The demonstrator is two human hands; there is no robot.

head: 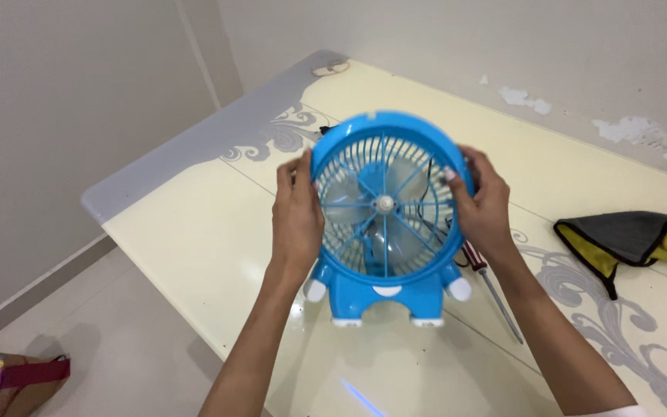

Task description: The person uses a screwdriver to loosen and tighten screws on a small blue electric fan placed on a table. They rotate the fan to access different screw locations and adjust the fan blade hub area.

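Two hands grip a blue fan [384, 224] at the centre of the frame, where it stands on its feet on a cream table [194, 232]. The left hand [296, 212] clasps the left edge of the round grille, fingers curled round behind the rim and the thumb on the front. The right hand [484, 205] grasps the right edge the same way, fingertips [449, 174] pressed on the rim. The grille sits between the two palms, its pale blades showing through the spokes. A screwdriver [492, 286] lies on the table just right of the fan, partly under the right wrist. A grey and yellow cloth [631, 239] lies at the right edge of the frame. A bag with a colourful packet [5, 382] sits on the floor at lower left.
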